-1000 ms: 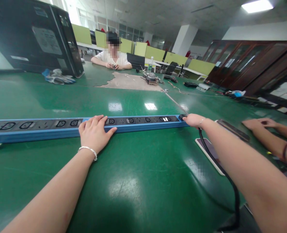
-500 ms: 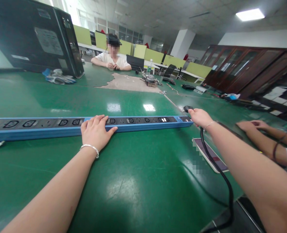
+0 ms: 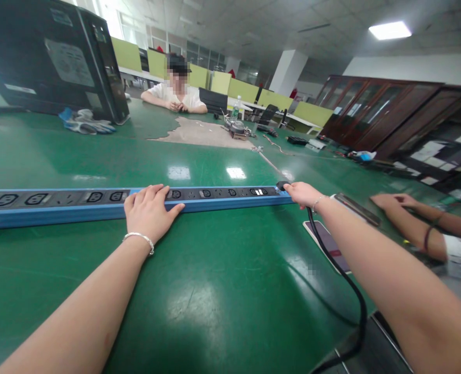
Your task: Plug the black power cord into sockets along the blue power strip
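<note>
A long blue power strip with a row of black sockets lies across the green table in front of me. My left hand grips it from above around its middle, fingers over the far edge and thumb along the near side. At the strip's right end, my right hand is closed around a black power plug. The plug sits over the end of the strip; whether it touches the strip I cannot tell. From that hand a thick black power cord hangs toward the lower right.
A phone lies beneath the cord, with a dark flat object beyond my right wrist. Another person's hands rest at the right. Across the table sits a person. A black computer case and gloves stand left.
My right hand has brought the plug left, from just beyond the strip's right end to over that end. My left hand stays in place on the strip. The view has turned slightly.
</note>
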A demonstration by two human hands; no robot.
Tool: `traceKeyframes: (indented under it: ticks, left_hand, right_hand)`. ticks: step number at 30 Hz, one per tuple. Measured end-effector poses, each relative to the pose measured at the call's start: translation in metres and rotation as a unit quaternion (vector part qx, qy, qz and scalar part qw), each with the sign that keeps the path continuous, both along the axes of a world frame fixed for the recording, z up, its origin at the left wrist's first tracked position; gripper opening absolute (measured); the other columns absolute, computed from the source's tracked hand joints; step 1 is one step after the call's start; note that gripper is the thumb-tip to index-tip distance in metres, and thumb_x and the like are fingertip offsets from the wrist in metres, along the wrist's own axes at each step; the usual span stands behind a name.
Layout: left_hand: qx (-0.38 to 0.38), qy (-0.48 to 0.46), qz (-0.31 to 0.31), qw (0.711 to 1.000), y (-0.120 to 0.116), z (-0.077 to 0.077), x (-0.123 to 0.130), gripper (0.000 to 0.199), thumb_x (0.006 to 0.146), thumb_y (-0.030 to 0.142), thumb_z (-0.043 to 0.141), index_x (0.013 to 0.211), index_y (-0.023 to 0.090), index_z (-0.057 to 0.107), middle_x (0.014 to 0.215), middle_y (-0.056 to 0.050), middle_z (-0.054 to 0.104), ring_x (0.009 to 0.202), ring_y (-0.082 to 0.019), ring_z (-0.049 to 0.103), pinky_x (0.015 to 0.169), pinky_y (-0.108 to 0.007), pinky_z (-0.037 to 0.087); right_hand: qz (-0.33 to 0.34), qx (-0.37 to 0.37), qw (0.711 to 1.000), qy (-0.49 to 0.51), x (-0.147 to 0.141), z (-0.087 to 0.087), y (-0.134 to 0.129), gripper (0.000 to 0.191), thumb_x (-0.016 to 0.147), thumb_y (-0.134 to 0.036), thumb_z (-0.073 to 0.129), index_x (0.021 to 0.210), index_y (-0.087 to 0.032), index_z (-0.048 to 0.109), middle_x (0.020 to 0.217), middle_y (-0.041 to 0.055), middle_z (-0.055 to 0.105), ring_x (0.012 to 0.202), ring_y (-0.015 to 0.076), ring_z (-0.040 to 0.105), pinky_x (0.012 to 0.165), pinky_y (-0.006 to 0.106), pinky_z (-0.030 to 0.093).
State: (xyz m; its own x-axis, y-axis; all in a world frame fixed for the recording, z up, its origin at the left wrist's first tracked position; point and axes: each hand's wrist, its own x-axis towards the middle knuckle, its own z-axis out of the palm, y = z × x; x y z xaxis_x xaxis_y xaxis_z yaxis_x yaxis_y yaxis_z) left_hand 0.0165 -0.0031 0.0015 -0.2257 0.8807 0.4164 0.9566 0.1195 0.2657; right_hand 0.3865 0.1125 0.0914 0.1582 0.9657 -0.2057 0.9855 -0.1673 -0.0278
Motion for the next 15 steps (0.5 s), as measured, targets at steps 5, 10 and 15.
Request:
traceKeyframes:
  ticks: [5,10,15]
  left_hand:
    - [0.001,0.002,-0.001,1.000,-0.001,0.001,0.000,0.060,0.081,0.058,0.039,0.128,0.023,0.050,0.135,-0.007,0.050,0.123,-0.030,0.040,0.104,-0.045,0.023]
    - [-0.005,0.001,0.000,1.000,-0.001,0.001,0.000,0.060,0.081,0.058,0.038,0.129,0.023,0.050,0.135,-0.007,0.049,0.123,-0.030,0.040,0.104,-0.046,0.022]
    - [-0.009,-0.001,0.002,1.000,0.000,0.000,0.000,0.060,0.081,0.058,0.039,0.129,0.024,0.050,0.136,-0.006,0.049,0.123,-0.030,0.040,0.105,-0.045,0.021]
  right_hand:
    - [-0.007,-0.017,1.000,-0.012,-0.007,-0.007,0.005,0.052,0.093,-0.043,0.021,0.102,-0.008,0.058,0.092,0.0143,0.067,0.040,0.0122,0.055,0.044,0.025,0.043]
    - [-0.002,-0.028,0.999,-0.019,-0.010,-0.005,0.007,0.055,0.093,-0.044,0.021,0.105,-0.006,0.059,0.095,0.0165,0.067,0.044,0.0145,0.059,0.044,0.026,0.043]
    - [0.008,-0.038,0.999,-0.035,-0.012,-0.003,0.007,0.057,0.093,-0.045,0.020,0.106,-0.006,0.059,0.097,0.0180,0.067,0.048,0.0166,0.062,0.046,0.026,0.044]
